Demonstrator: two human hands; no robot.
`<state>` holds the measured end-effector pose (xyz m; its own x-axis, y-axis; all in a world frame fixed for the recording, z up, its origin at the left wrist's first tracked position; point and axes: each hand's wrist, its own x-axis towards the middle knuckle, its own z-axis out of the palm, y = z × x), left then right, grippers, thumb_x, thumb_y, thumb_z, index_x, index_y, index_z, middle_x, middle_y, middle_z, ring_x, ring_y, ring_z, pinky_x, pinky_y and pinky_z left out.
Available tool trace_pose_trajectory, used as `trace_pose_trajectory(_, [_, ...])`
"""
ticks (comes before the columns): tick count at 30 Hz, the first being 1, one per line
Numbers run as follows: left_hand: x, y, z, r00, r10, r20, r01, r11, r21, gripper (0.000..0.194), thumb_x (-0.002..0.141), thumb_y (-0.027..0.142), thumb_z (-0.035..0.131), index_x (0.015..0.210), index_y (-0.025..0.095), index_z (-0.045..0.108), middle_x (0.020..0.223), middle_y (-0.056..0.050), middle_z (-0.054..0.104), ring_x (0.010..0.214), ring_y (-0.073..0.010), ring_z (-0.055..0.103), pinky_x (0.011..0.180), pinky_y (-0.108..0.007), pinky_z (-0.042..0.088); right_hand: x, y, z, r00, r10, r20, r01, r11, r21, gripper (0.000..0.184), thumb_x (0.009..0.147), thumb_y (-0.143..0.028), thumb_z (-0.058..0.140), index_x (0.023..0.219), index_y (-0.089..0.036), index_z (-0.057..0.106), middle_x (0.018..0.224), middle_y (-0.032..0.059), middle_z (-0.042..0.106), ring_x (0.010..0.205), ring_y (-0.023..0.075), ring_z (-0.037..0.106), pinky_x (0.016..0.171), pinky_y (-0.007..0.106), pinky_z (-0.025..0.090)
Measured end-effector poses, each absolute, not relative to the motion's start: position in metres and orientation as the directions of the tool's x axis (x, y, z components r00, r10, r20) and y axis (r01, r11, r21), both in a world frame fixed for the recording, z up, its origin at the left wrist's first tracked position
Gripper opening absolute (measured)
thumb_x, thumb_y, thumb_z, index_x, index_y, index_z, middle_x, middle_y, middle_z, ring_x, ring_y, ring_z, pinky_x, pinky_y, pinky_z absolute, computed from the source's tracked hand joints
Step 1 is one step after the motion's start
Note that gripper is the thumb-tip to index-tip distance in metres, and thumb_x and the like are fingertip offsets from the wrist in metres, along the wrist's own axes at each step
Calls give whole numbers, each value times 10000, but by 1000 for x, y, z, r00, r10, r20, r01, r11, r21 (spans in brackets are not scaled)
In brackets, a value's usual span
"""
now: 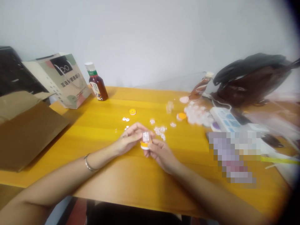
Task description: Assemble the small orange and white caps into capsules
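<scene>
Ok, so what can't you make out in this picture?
In the head view:
Round orange-and-white piece: right side partly hidden by the right-hand fingers.
Small whitish pieces: markings blurred, too small.
Brown cardboard box: cut off by the left edge.
Oblong greyish-purple item: masked by pixelation.

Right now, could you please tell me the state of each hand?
Left hand: curled at the container, grip unclear.
Right hand: closed, holding the container by its orange-and-white end.
</scene>
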<state>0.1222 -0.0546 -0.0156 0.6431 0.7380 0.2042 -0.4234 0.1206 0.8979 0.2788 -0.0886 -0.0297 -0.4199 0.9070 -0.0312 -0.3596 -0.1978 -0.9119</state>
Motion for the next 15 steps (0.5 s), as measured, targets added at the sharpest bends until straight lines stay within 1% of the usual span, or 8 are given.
trace_pose_trajectory(2, [125, -56, -18, 567, 794, 218, -431, 60, 900, 329, 747, 351, 620, 973, 174, 459, 969, -87, 587, 666, -147, 595, 589, -282, 482, 279, -87, -28, -367, 930, -29, -272, -138, -952, 177, 715, -332, 630, 671, -161, 612, 589, -19, 578, 543, 77, 499, 569, 222, 390])
trace_pose_trajectory(4, [127, -56, -20, 470, 852, 229, -427, -8, 904, 341, 720, 278, 662, 972, 179, 454, 867, -41, 592, 640, -115, 573, 586, -236, 462, 280, -85, -27, -344, 939, -18, -207, -94, -974, 157, 713, -317, 632, 689, -162, 618, 589, -24, 578, 547, 78, 500, 580, 225, 394])
trace_pose_trajectory(5, [128, -56, -21, 453, 863, 225, -424, -14, 906, 342, 726, 250, 657, 989, 186, 448, 849, -31, 592, 643, -112, 570, 592, -230, 457, 280, -85, -26, -341, 940, -11, -195, -82, -977, 155, 715, -316, 628, 687, -164, 617, 588, -26, 576, 550, 79, 501, 584, 227, 397])
trace_pose_trajectory(6, [128, -56, -21, 464, 859, 216, -425, 2, 905, 341, 747, 245, 634, 1021, 195, 439, 869, -37, 596, 653, -118, 573, 599, -240, 459, 281, -85, -26, -341, 940, -4, -193, -74, -978, 157, 718, -319, 623, 683, -166, 614, 588, -27, 575, 552, 79, 502, 586, 228, 400])
trace_pose_trajectory(8, [127, -57, -20, 548, 815, 189, -419, 72, 905, 348, 801, 300, 561, 1104, 203, 420, 1001, -89, 583, 684, -145, 583, 626, -292, 471, 281, -85, -25, -336, 942, 7, -192, -61, -980, 165, 723, -327, 614, 677, -169, 609, 592, -26, 576, 555, 82, 505, 590, 231, 406])
trace_pose_trajectory(10, [126, -57, -19, 590, 787, 180, -392, 85, 916, 375, 815, 353, 526, 1140, 185, 440, 1103, -130, 538, 707, -156, 580, 652, -316, 474, 280, -86, -25, -331, 944, 6, -171, -54, -984, 162, 715, -330, 618, 686, -171, 607, 597, -25, 578, 558, 85, 507, 597, 237, 412])
trace_pose_trajectory(13, [126, -58, -21, 535, 823, 192, -356, 14, 934, 426, 782, 316, 580, 1169, 181, 461, 1115, -125, 521, 715, -144, 567, 630, -278, 469, 278, -86, -23, -328, 945, -11, -130, -57, -990, 165, 699, -339, 627, 701, -174, 607, 600, -26, 576, 561, 93, 509, 608, 248, 421])
trace_pose_trajectory(15, [126, -58, -22, 556, 813, 174, -370, 55, 928, 490, 798, 298, 556, 1250, 221, 384, 1126, -124, 519, 726, -154, 569, 602, -279, 467, 277, -85, -22, -328, 944, -23, -112, -63, -992, 171, 697, -347, 625, 707, -176, 610, 601, -26, 572, 564, 96, 509, 611, 251, 426])
